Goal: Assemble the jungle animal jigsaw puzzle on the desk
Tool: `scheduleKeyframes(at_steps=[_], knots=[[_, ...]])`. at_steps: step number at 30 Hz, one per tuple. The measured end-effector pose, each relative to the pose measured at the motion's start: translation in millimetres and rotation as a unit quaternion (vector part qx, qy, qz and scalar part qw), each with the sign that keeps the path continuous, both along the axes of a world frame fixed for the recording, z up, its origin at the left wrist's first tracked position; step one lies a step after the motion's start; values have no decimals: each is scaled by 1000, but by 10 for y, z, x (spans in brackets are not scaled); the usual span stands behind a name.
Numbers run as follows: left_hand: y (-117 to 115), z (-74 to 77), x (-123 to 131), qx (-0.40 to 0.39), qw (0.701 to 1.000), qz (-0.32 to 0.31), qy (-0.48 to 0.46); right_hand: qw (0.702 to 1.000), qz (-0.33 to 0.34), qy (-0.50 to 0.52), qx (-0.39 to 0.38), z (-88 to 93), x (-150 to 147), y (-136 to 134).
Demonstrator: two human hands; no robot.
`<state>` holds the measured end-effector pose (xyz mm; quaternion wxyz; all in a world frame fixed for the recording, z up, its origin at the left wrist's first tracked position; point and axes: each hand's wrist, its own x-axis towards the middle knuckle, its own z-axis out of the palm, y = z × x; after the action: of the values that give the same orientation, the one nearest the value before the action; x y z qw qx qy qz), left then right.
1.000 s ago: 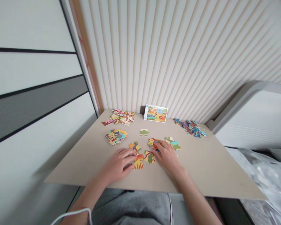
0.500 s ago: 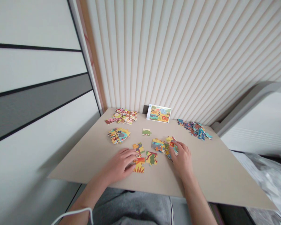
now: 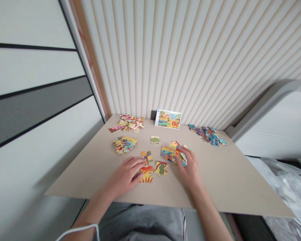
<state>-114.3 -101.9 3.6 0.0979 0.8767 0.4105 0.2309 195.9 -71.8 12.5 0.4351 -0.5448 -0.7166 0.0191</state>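
While the left hand (image 3: 126,175) rests nearest, relaxed and unclenched, its fingertips touch the left side of a column of pieces (image 3: 146,174), nearer than the picture card (image 3: 168,119) and left of it. Just right of that column lies a tree piece (image 3: 161,168), flat, knobbed, apparently cardboard. The right hand (image 3: 189,167) is the nearer one to the loose heap (image 3: 167,153), which lies directly on the card's near side, longer from left to right, reaching leftward from under the fingertips; whether the grip pinches a piece cannot be told. Farther off, a yellow pile (image 3: 124,145) sits left of the card, and a green piece (image 3: 155,140) lies alone before its left edge. A jagged blue pile (image 3: 208,135) flanks the smooth, rectangular card on the right, a pink pile (image 3: 130,124) on the left, all on the matt beige table (image 3: 228,180); behind the card rises a pleated wall (image 3: 145,60).
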Motion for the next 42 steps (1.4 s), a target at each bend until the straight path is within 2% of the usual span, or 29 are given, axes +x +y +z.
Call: scheduleKeyframes(at_steps=[3, 5, 9, 11, 16, 23, 32, 36, 39, 42], knots=[[1, -6, 2, 4, 1000, 5, -5, 1000, -14, 2, -4, -9, 5, -2], [-1, -7, 3, 1, 1000, 9, -9, 1000, 0, 6, -18, -2, -15, -24], [-12, -1, 6, -14, 1000, 23, -6, 986, 132, -61, -80, 20, -134, -91], [-15, 8, 8, -16, 1000, 26, -6, 973, 171, -120, -98, 20, -183, -103], [-14, 15, 3, -6, 1000, 5, 2, 971, 111, -192, -91, -18, -148, -56], [-14, -7, -10, -12, 1000, 19, 10, 978, 51, -175, -101, 8, -105, -70], [-20, -13, 4, -6, 1000, 23, -9, 984, 52, -132, -104, -57, -11, -22], [-23, -20, -1, -1, 1000, 24, -10, 991, 62, -76, -91, -63, -46, -28], [-24, -22, -1, -3, 1000, 27, -8, 988, 124, -34, -81, -24, -154, -72], [-24, -23, 3, -8, 999, 33, -9, 969, 217, -74, -96, 15, -252, -105]])
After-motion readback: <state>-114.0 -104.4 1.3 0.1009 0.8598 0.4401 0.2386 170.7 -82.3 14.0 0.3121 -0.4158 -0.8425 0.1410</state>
